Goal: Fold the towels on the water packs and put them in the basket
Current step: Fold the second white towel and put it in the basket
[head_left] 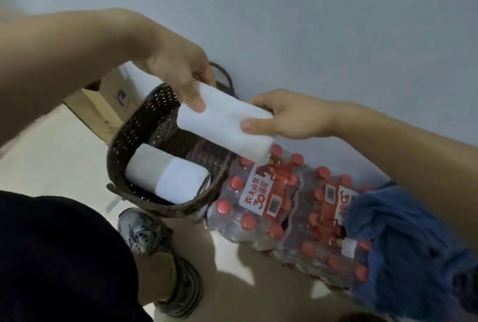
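A folded white towel is held in the air by both hands, above the far side of the dark woven basket and the edge of the water packs. The left hand is closed on the towel's upper left end, thumb pressed on top. The right hand is closed on the right end, thumb on the towel's face, fingers behind it. A second folded white towel is seen lying inside the basket, against the near wall. A crumpled blue towel is draped over the right part of the water packs, whose red caps show through the wrap. The basket is touching the packs on the pale floor. A cardboard box is seen behind the basket. A grey shoe is visible below it.
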Available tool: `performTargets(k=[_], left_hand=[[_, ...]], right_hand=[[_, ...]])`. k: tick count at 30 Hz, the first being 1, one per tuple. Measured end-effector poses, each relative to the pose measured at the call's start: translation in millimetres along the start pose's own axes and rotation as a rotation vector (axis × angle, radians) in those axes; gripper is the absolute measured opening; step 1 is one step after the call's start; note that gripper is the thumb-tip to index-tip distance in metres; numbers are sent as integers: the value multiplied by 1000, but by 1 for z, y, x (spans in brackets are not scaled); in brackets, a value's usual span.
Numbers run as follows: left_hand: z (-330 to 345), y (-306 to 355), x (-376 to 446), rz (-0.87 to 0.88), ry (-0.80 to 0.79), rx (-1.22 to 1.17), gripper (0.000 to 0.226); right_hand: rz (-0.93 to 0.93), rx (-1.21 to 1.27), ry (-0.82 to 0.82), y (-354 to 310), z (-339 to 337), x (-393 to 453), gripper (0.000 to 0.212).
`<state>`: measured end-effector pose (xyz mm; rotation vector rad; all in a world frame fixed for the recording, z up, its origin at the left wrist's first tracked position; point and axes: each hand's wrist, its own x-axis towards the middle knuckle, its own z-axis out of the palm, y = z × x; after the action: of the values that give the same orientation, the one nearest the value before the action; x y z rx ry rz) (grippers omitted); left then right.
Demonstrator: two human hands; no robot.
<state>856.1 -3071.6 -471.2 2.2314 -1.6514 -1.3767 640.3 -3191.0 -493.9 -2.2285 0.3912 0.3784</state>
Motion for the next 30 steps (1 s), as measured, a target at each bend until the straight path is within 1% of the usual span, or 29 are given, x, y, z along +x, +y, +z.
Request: performTargets(k=[1, 3, 5, 7, 9, 11, 14, 17, 21, 22, 23, 24, 25, 26, 28, 29, 30], left_hand=[[-2, -15, 2, -43, 58, 28, 33], [-1, -43, 7, -124, 114, 53, 39], [7, -66, 10, -203, 105, 52, 40], [16, -80, 14, -252, 84, 91, 37], [27, -84, 22, -246, 76, 190, 33], [40, -82, 32, -218, 61, 281, 32], [57, -80, 43, -174, 17, 370, 35], [64, -83, 46, -174, -22, 421, 41], [67, -86, 48, -201, -51, 453, 45], [68, -87, 50, -199, -39, 458, 45], [69, -87, 50, -199, -22, 461, 46], [71, -88, 51, -200, -1, 465, 47], [73, -88, 51, -201, 24, 472, 49], [75, -89, 51, -198, 58, 483, 51], [76, -92, 52, -163, 178, 492, 53], [76, -94, 52, -123, 258, 472, 52], [76, -95, 53, -78, 323, 439, 49]], right_hand=[[7, 23, 4, -2, 1, 18, 15], [24, 5, 25, -8, 9, 52, 29], [31, -78, 1, -13, 21, 81, 35], [54, -113, -51, -15, 33, 102, 35], [100, -146, -114, -12, 42, 117, 33], [166, -208, -212, -7, 48, 128, 30], [302, -163, -383, 0, 52, 137, 21], [377, -139, -452, 0, 58, 142, 26], [374, -153, -442, -1, 62, 144, 24], [364, -205, -444, -2, 63, 143, 24], [333, -314, -441, -2, 65, 143, 26], [294, -435, -415, -4, 67, 143, 30], [242, -538, -352, -5, 70, 142, 36], [188, -585, -258, -6, 72, 141, 42], [102, -533, -89, -8, 73, 138, 50], [89, -494, -80, -8, 72, 135, 51], [110, -461, -119, -8, 70, 132, 51]])
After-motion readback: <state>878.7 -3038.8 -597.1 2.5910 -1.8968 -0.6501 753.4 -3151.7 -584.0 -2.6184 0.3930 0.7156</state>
